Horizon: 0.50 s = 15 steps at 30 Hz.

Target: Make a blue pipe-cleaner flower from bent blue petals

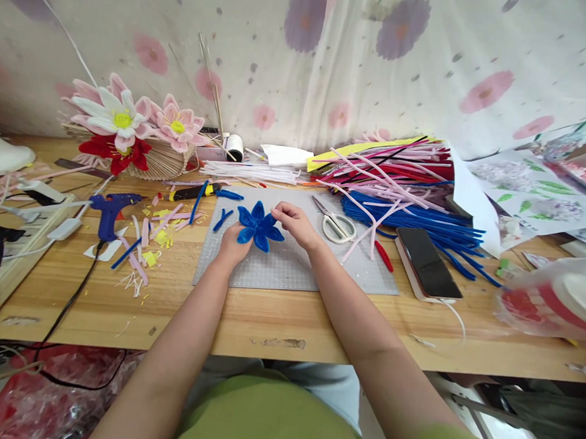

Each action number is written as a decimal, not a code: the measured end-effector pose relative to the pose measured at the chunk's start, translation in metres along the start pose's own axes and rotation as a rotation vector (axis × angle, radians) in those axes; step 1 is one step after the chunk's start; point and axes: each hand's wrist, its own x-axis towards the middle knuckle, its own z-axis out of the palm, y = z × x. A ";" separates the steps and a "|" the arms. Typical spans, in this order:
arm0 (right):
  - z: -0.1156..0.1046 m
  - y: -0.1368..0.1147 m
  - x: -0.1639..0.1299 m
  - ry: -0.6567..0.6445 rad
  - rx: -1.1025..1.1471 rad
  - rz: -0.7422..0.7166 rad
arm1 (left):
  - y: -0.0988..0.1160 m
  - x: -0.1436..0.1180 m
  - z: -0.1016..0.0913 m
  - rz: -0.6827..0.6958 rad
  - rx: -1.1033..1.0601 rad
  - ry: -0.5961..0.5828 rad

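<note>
A blue flower of fuzzy pipe cleaners [260, 227], with several pointed petals, is held up over the grey cutting mat [290, 272]. My left hand [234, 246] is closed around it from below and behind, with the fingers mostly hidden by the petals. At the flower's upper right, my right hand [295, 225] pinches a petal tip between thumb and fingertips. Short blue pipe-cleaner pieces [222, 220] lie left of the flower on the mat. White-handled scissors [339, 228] rest on the mat to the right of my right hand.
A blue glue gun [109, 215] stands at left among pink and yellow scraps [160, 238]. Bundles of blue pipe cleaners [412, 227] and pink ones lie at right, near a phone [429, 262]. Finished fuzzy flowers [123, 118] sit at the back left. A power strip [12, 262] edges the table.
</note>
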 end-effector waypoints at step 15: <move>-0.001 0.005 0.005 0.088 0.258 0.169 | 0.008 -0.001 -0.001 -0.008 -0.094 -0.090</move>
